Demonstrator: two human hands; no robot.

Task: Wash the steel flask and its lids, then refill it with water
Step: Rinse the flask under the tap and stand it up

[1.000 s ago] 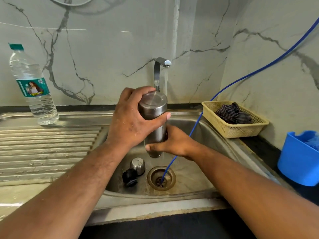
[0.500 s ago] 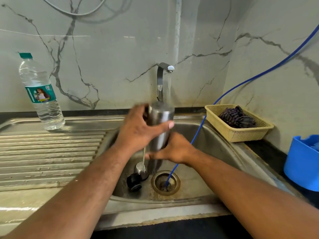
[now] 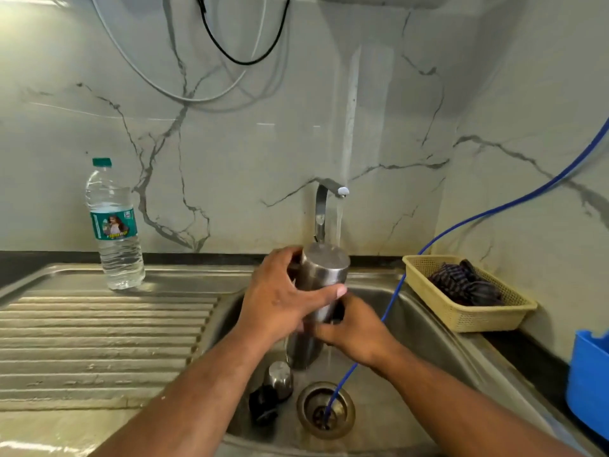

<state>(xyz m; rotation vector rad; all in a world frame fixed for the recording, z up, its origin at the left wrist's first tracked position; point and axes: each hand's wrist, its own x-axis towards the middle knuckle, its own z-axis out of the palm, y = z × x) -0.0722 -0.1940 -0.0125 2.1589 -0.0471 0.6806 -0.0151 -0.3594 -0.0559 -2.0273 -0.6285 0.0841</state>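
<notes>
Below the tap (image 3: 324, 206) we hold the flask (image 3: 324, 278) base-up in the stream, left hand (image 3: 276, 301) curled round its top, right hand (image 3: 356, 331) gripping lower: rinsing, we judge, with the lids (image 3: 280, 379) lying farther below the tap likely next.

place: home kitchen | cues: steel sink (image 3: 438, 328), ribbed drainboard (image 3: 99, 338), tap (image 3: 324, 206), marble wall (image 3: 230, 153)
</notes>
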